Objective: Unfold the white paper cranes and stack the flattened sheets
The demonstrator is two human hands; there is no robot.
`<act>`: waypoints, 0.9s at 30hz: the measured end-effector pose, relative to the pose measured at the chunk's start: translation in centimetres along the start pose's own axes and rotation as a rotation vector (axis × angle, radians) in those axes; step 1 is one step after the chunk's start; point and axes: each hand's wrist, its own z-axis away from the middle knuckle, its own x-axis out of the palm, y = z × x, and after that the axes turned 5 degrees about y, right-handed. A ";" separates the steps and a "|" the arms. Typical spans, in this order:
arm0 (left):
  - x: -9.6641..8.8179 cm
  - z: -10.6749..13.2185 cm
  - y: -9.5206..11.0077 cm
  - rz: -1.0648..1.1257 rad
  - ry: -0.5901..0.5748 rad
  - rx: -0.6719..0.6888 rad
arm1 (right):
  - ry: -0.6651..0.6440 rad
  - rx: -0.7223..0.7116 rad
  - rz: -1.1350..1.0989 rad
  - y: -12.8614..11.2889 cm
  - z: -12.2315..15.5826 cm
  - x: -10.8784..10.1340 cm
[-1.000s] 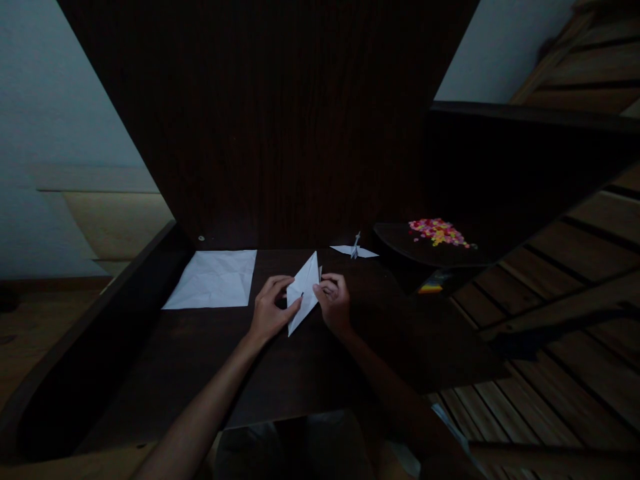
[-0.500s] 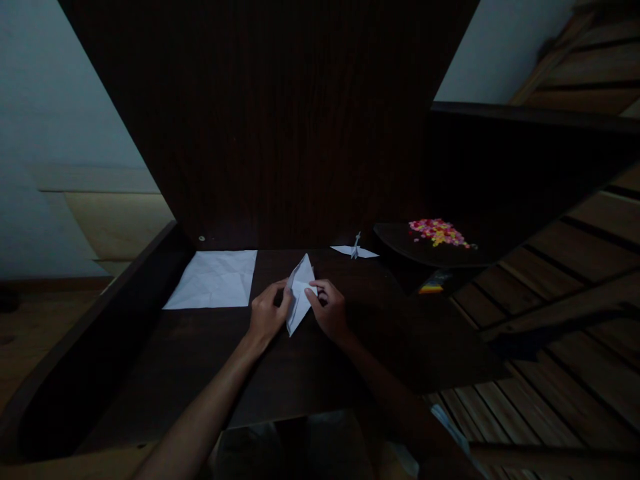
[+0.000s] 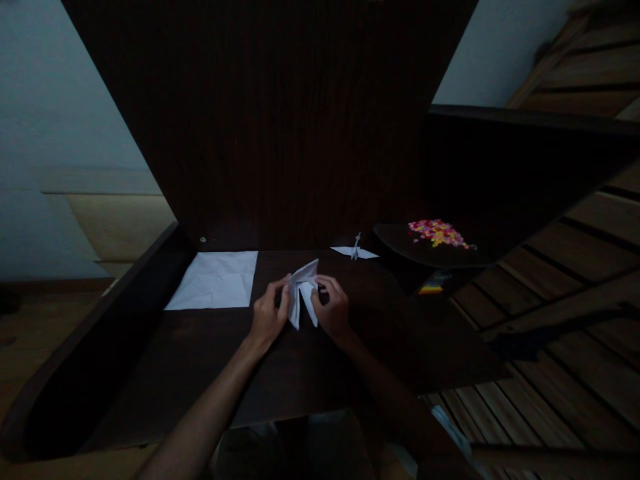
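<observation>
Between my hands, above the dark tabletop, is a piece of folded white paper [image 3: 295, 303]. Two of its lower points hang down with a dark gap between them. My left hand [image 3: 270, 310] pinches the paper's left side, thumb toward me. On the right side, my right hand [image 3: 332, 307] grips the paper between thumb and fingers. A flat, creased white sheet [image 3: 215, 279] lies to the left of my left hand. Beyond my right hand stands a folded paper crane [image 3: 355, 252] with its wings spread.
Many small pink, red and yellow pieces [image 3: 437, 232] lie heaped on a dark rounded shelf [image 3: 400, 243] at the right. A rainbow-coloured item [image 3: 433, 287] sits below it. A raised dark side board [image 3: 90, 340] borders the tabletop [image 3: 200, 373] on the left.
The folded paper was a closed diamond shape; its lower part is now parted into two points. My right hand has shifted slightly as the paper opened out.
</observation>
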 end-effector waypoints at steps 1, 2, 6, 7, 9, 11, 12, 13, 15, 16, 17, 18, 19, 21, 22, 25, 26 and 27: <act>-0.1 -0.1 -0.1 -0.004 0.016 -0.017 | -0.002 0.001 -0.003 0.1 -0.2 -0.2; -0.1 -0.2 -0.2 -0.006 0.031 -0.038 | -0.008 0.004 -0.003 0.2 -0.4 -0.3; -0.6 -0.8 -0.4 0.000 0.090 -0.153 | -0.065 0.028 -0.004 0.3 -1.5 -1.3; -0.7 -1.0 -0.4 0.008 0.104 -0.185 | -0.084 0.033 -0.004 0.3 -1.7 -1.6; -0.9 -1.4 -0.3 0.041 0.126 -0.254 | -0.105 0.066 -0.008 0.2 -2.3 -2.0; -1.1 -1.7 -0.4 0.094 0.150 -0.340 | -0.097 0.153 -0.060 0.3 -2.9 -2.3; -1.2 -2.0 -0.4 0.128 0.164 -0.389 | -0.096 0.206 -0.106 0.4 -3.3 -2.3; -1.2 -2.2 -0.5 0.168 0.176 -0.440 | -0.103 0.252 -0.155 0.4 -3.6 -2.4; -1.3 -2.6 -0.7 0.250 0.199 -0.541 | -0.142 0.294 -0.247 0.4 -4.1 -2.4; -1.3 -2.8 -0.9 0.284 0.212 -0.587 | -0.166 0.300 -0.295 0.3 -4.4 -2.4; -1.4 -3.0 -1.2 0.318 0.230 -0.639 | -0.193 0.301 -0.347 0.1 -4.5 -2.4; -1.4 -3.1 -1.4 0.348 0.250 -0.692 | -0.222 0.300 -0.400 -0.2 -4.6 -2.4; -1.4 -3.2 -1.7 0.378 0.269 -0.744 | -0.255 0.293 -0.445 -0.5 -4.6 -2.4; -1.5 -3.1 -2.3 0.448 0.286 -0.838 | -0.323 0.217 -0.464 -1.2 -4.2 -2.6; -1.5 -3.1 -2.6 0.486 0.283 -0.869 | -0.339 0.135 -0.427 -1.6 -3.9 -2.6; -1.4 -2.7 -3.2 0.604 0.253 -0.929 | -0.346 -0.163 -0.249 -2.5 -2.8 -2.6; -1.3 -2.7 -3.3 0.637 0.242 -0.946 | -0.348 -0.243 -0.199 -2.7 -2.4 -2.5; -1.3 -2.6 -3.3 0.663 0.228 -0.962 | -0.351 -0.302 -0.155 -2.8 -2.2 -2.3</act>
